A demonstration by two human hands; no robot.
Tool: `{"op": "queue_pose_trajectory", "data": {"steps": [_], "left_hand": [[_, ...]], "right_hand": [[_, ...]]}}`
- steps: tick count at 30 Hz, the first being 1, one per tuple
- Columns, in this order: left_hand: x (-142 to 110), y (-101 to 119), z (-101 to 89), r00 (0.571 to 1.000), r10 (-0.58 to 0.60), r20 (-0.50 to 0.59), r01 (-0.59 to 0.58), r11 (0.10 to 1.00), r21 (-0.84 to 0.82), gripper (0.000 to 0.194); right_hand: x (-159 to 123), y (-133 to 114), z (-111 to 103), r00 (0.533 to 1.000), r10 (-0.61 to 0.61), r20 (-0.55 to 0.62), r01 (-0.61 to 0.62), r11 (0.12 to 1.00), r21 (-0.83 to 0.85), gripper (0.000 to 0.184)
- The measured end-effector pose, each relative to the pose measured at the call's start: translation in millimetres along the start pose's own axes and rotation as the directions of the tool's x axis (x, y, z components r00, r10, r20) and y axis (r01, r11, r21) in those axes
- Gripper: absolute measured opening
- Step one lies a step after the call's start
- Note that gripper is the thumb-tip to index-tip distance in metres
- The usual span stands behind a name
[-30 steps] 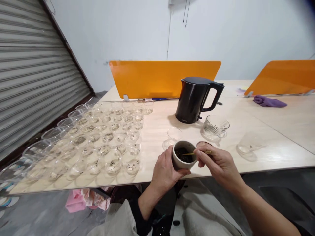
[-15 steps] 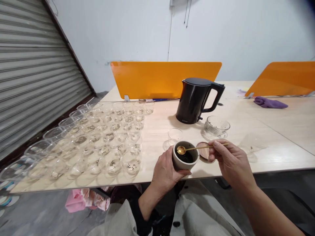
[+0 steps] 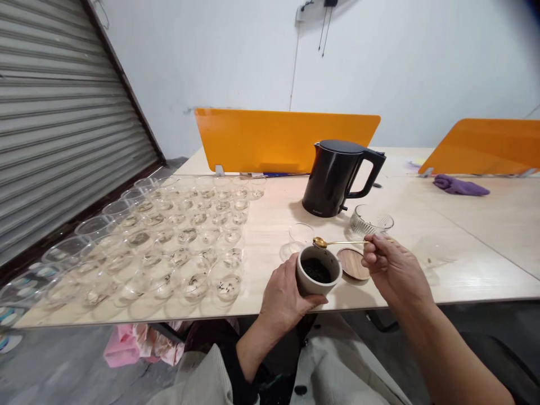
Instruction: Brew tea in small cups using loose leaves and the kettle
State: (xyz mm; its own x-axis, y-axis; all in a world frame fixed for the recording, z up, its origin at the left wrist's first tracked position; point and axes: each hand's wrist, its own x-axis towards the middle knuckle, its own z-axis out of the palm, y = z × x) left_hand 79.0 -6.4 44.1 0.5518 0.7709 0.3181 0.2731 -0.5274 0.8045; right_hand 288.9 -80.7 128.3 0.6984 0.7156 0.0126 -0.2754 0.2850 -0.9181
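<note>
My left hand (image 3: 284,292) is wrapped round a small pale ceramic jar (image 3: 319,288), tilted towards me, with dark loose tea leaves (image 3: 316,271) inside. A gold spoon (image 3: 337,242) is pinched by its handle in my right hand (image 3: 394,270); its bowl hangs over the jar's far rim, with a little dark stuff at its edge. Just beyond the jar stands a clear plastic cup (image 3: 301,235). A round wooden lid (image 3: 353,264) lies on the table beneath the spoon handle. To the left, several rows of clear cups (image 3: 194,278) hold small amounts of dark leaves.
A black electric kettle (image 3: 333,180) stands behind the jar, with a ribbed glass cup (image 3: 371,219) right of it. Orange dividers (image 3: 287,140) cross the table (image 3: 455,225). A purple cloth (image 3: 460,184) lies at the right. Pink bags (image 3: 122,346) sit on the floor.
My right hand has raised the spoon out of the jar's mouth, up to its far rim. The wooden lid shows more fully. My left hand still holds the jar.
</note>
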Motion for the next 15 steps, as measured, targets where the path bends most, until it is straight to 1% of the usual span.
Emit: {"op": "queue_pose_trajectory", "data": {"steps": [4, 6, 7, 9, 10, 12, 13, 15], "left_hand": [[0, -1, 0.6, 1.0, -0.004, 0.004, 0.004, 1.0, 0.012, 0.1], [0, -1, 0.8, 1.0, -0.008, 0.008, 0.008, 1.0, 0.018, 0.101], [0, -1, 0.9, 1.0, -0.006, 0.012, 0.006, 1.0, 0.017, 0.101], [0, -2, 1.2, 1.0, 0.0, 0.013, 0.0, 1.0, 0.018, 0.101], [0, -2, 1.4, 1.0, 0.002, 0.011, -0.002, 1.0, 0.021, 0.102], [1, -3, 2.0, 1.0, 0.001, 0.006, -0.002, 0.999, 0.035, 0.105], [1, -4, 2.3, 1.0, 0.0, 0.005, -0.001, 0.999, 0.041, 0.106], [1, -4, 2.6, 1.0, 0.004, 0.013, -0.005, 0.999, 0.045, 0.107]], "right_hand": [[12, -5, 9, 0.999, -0.045, 0.022, 0.044, 0.999, 0.028, 0.027], [16, -5, 16, 0.994, -0.105, 0.035, 0.103, 0.994, 0.042, 0.024], [18, -3, 20, 0.988, -0.153, 0.038, 0.152, 0.988, 0.031, 0.023], [19, 1, 28, 0.968, -0.232, 0.09, 0.24, 0.967, -0.087, 0.022], [19, 4, 32, 0.958, -0.249, 0.141, 0.273, 0.944, -0.184, 0.022], [20, 10, 38, 0.939, -0.237, 0.249, 0.319, 0.872, -0.371, 0.023], [20, 12, 41, 0.931, -0.233, 0.281, 0.339, 0.837, -0.429, 0.023], [20, 13, 43, 0.92, -0.265, 0.289, 0.377, 0.799, -0.468, 0.023]]}}
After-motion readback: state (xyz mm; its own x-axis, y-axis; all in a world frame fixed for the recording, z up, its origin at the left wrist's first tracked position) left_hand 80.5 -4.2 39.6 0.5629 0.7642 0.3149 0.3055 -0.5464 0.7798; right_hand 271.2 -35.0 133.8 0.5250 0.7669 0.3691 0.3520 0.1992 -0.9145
